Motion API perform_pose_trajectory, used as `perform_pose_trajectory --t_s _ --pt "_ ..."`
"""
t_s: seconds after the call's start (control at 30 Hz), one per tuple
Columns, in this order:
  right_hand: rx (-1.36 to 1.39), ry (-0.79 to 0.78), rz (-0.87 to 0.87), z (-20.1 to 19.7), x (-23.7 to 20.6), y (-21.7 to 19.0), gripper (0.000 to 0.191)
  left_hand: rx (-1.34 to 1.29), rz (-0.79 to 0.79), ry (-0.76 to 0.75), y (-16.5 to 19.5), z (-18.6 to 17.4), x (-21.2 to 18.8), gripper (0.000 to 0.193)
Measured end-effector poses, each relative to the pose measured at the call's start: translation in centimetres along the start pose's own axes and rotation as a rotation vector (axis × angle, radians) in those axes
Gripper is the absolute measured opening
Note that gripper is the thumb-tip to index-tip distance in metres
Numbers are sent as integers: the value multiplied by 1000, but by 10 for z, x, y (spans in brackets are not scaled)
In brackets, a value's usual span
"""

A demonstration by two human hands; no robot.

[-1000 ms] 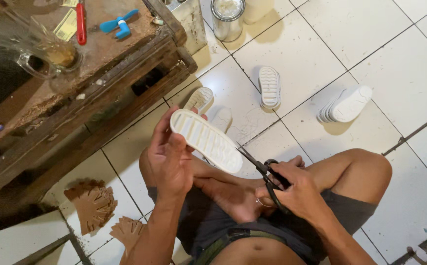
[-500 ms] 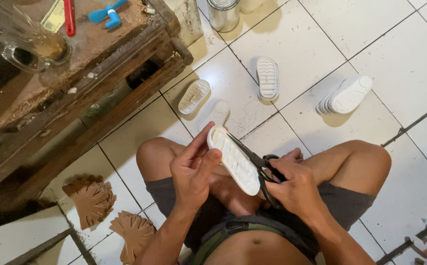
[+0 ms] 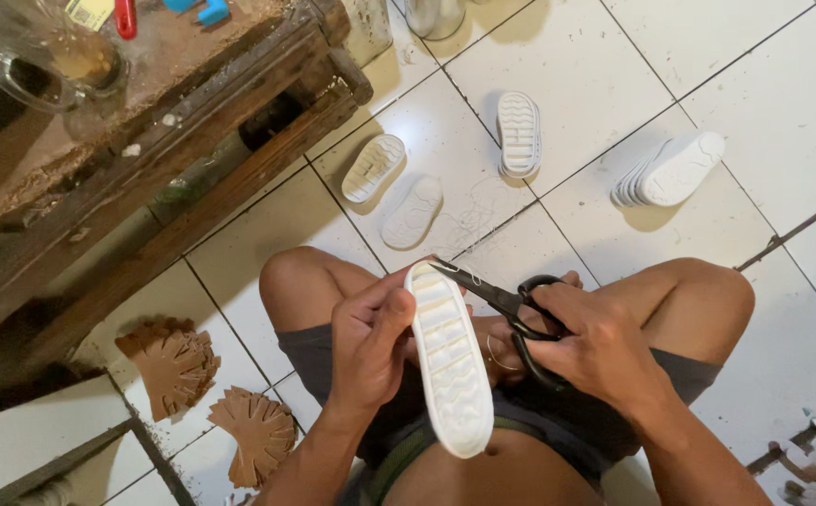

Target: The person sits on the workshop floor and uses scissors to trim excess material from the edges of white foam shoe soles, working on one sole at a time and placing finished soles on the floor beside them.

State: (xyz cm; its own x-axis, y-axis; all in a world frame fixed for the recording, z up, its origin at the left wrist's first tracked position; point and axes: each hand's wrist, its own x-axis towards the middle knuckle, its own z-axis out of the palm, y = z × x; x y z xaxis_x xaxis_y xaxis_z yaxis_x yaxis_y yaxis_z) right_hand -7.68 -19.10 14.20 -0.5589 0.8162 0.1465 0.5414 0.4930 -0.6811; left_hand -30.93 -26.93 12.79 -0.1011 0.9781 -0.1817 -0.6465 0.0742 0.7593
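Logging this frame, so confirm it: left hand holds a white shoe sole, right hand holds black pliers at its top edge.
Not pliers. The head view shows the right hand holding black scissors, blades at the top edge of the white shoe sole. The left hand does hold the sole.

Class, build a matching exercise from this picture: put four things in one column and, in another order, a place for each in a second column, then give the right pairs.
Things
1. white shoe sole
2. black scissors
3. stack of white soles
4. brown fan-shaped pieces

Places
A. on the floor tiles, far right
B. in the right hand
C. on the floor beside the wooden bench
D. in the left hand

Pairs: 1-D, 2-B, 3-A, 4-C
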Motion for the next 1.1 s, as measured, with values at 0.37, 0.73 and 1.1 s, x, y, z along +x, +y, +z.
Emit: perform_pose_trajectory --t_s 0.37,0.73,1.1 --pt "-59 0 -103 -12 -10 4 30 -179 -233 33 6 7 -10 55" --pt "14 -82 -48 -17 -11 5 29 -32 -435 62 21 6 -7 58" --pt "823 -172 498 25 -34 29 43 -125 -239 -88 -1 13 -4 56"
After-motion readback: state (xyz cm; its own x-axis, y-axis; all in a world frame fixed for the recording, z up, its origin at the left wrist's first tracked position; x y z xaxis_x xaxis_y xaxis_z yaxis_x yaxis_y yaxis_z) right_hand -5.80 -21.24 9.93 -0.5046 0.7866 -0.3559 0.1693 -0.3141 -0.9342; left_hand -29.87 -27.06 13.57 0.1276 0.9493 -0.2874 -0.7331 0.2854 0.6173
